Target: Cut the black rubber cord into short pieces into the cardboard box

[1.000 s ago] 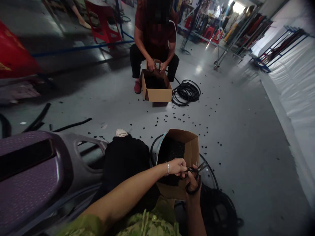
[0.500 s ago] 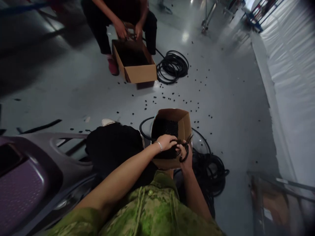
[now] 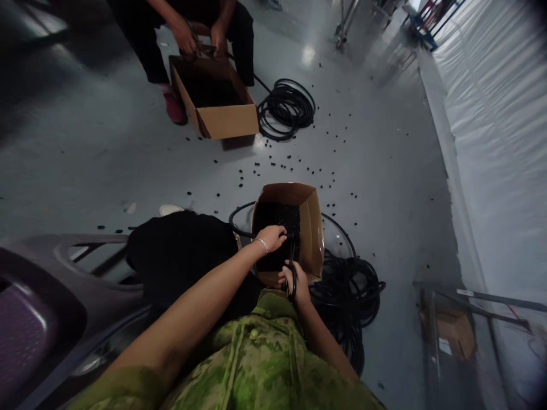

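Observation:
My left hand [image 3: 272,238], with a bracelet at its wrist, is closed on a black hose [image 3: 240,229] above an open cardboard box [image 3: 314,233]. The hose loops in over the box's left side, and its end sticks out just past my fingers. My right hand [image 3: 300,283] is closed round the dark handles of a pair of scissors [image 3: 292,253]. Their blades point away from me and reach the hose end beside my left fingers. Many small black pieces [image 3: 286,215] lie inside the box.
A coil of black hose [image 3: 354,285] lies right of the box. Opposite, a seated person holds something over another cardboard box [image 3: 228,122], beside a second hose coil [image 3: 290,108]. Small black pieces dot the floor [image 3: 376,171]. A purple-grey plastic stool or chair [image 3: 25,319] stands at left.
My right hand has turned the scissors from pointing right to pointing forward, blades now at the hose end. My left hand keeps the hose. The view has shifted slightly right.

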### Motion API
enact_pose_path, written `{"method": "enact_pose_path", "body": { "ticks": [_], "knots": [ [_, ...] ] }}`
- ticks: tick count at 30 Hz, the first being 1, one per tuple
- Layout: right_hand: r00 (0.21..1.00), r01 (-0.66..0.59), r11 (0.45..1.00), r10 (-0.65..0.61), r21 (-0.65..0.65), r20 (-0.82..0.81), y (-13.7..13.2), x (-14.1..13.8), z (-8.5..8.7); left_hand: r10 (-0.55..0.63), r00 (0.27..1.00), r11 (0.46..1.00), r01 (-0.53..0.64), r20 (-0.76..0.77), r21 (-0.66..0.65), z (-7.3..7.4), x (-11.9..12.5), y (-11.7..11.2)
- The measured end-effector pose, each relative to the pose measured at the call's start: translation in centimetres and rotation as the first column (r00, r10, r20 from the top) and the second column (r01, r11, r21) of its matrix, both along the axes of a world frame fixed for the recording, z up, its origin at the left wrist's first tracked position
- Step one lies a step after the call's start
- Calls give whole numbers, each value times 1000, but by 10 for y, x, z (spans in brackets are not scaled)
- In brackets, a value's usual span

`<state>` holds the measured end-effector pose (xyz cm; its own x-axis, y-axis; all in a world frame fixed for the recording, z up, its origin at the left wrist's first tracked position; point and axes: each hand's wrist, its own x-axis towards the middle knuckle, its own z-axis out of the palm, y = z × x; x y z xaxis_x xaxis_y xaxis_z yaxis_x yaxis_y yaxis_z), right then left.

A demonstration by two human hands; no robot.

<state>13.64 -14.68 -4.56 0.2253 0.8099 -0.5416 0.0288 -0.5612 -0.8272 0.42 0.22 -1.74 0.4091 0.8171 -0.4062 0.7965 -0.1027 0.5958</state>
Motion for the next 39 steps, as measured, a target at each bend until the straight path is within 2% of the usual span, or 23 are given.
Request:
{"method": "enact_pose_path", "body": {
  "ticks": [4,12,25,39],
  "knots": [
    [994,-57,998,54,26,92,0,-1,0,-34,999,999,34,-18,-7,-6,-1,-1],
    [989,-99,993,91,61,120,-5,-6,-11,-76,992,997,72,-99,-41,-12,-2,-6],
    [964,-155,986,137,59,227,-8,-4,-18,-134,986,989,127,-103,-75,-20,-2,-3],
    [933,-222,973,193,61,304,-9,-2,-27,-183,968,982,171,-172,-87,-11,-1,-1]
  ]
}}
